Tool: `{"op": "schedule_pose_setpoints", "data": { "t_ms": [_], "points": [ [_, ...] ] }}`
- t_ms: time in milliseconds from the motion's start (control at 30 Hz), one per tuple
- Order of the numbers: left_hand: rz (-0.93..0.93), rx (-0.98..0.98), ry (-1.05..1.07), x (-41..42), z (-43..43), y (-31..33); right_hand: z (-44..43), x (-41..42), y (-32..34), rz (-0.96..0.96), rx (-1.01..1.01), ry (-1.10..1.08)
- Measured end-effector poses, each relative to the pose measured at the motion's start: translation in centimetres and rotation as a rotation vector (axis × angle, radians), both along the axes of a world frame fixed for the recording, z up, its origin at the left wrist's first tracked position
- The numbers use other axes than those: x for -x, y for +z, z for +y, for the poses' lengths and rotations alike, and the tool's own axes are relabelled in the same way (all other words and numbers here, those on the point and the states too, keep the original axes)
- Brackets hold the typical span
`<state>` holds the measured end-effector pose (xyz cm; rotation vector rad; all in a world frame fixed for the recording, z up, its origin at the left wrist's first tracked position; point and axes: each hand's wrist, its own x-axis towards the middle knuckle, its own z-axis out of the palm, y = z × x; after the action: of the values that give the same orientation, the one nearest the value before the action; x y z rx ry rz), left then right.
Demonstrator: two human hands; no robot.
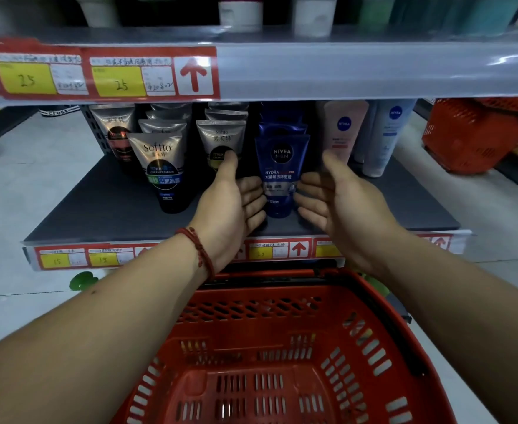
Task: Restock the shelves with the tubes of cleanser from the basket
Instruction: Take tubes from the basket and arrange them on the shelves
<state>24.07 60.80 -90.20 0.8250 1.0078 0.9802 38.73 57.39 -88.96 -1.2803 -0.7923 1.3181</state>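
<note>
We have both hands out over the shelf (98,215), one on each side of the blue tube (282,166); the left hand (233,200) is released, palm turned inward, fingers loosely bent toward the tube's left edge; the right hand (334,200) mirrors it, also released, fingertips at the tube's right edge; whether either hand actually touches the tube we cannot tell. The tube stands upright, cap down, at the front of a row of like blue tubes; our left thumb crosses in front of a silver tube (221,136) just beside it; a Softto tube (162,169) stands further left, well forward on the shelf; a pink tube (341,127) and a white tube (383,139) stand to the right. A red bracelet (201,249) circles our left wrist. The basket (251,307) sits below our forearms, in front of the shelf's edge; a second basket (478,133) rests on the floor at far right. Price labels (120,81) line the upper shelf's rail.
</note>
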Motion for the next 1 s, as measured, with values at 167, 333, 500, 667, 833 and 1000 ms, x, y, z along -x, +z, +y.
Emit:
{"op": "schedule_pose_setpoints", "data": {
  "t_ms": [167,333,500,667,833,1000],
  "points": [
    [0.011,0.000,-0.003,0.1,0.8,-0.2,0.2,0.2,-0.1,-0.028,-0.023,0.002],
    [-0.003,0.002,-0.016,-0.5,1.1,-0.3,0.6,-0.1,-0.3,-0.029,-0.043,-0.023],
    [-0.016,0.004,-0.009,-0.7,1.2,-0.3,0.9,-0.4,-0.4,-0.023,-0.045,-0.035],
    [-0.015,0.006,-0.002,-0.4,1.3,-0.4,0.7,0.0,-0.2,-0.020,-0.052,-0.047],
    [-0.023,0.007,0.008,0.2,1.5,-0.4,0.6,0.4,-0.3,-0.044,-0.048,-0.044],
    [-0.006,0.023,0.002,0.3,1.4,-0.6,0.7,0.4,-0.3,-0.039,-0.050,-0.076]
  ]
}}
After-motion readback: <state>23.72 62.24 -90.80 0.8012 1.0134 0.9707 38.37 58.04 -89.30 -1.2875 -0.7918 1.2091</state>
